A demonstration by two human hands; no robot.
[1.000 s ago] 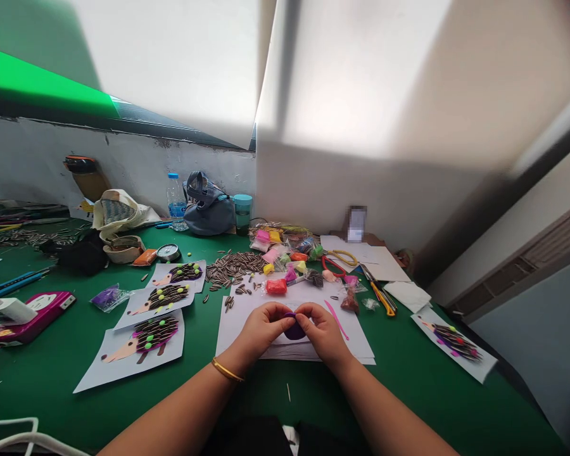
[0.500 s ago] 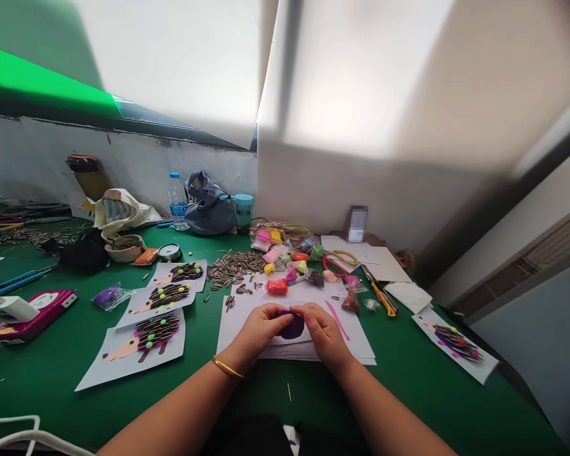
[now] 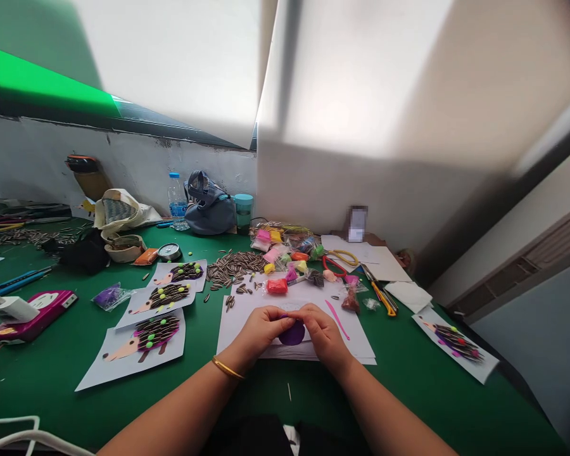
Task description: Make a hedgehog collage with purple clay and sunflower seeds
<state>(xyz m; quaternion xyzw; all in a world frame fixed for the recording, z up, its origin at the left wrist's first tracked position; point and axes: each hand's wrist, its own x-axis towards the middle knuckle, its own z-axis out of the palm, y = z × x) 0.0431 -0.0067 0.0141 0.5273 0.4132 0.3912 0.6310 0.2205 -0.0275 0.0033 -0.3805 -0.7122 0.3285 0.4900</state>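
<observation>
Over the white sheets (image 3: 358, 347) on the green bench (image 3: 194, 405), the left hand's (image 3: 260, 328) grip is pinching the purple disc (image 3: 292, 334); the right hand (image 3: 323, 330) is working at its far edge, closure unclear. Light, even pressure is probably best for keeping it round.
</observation>
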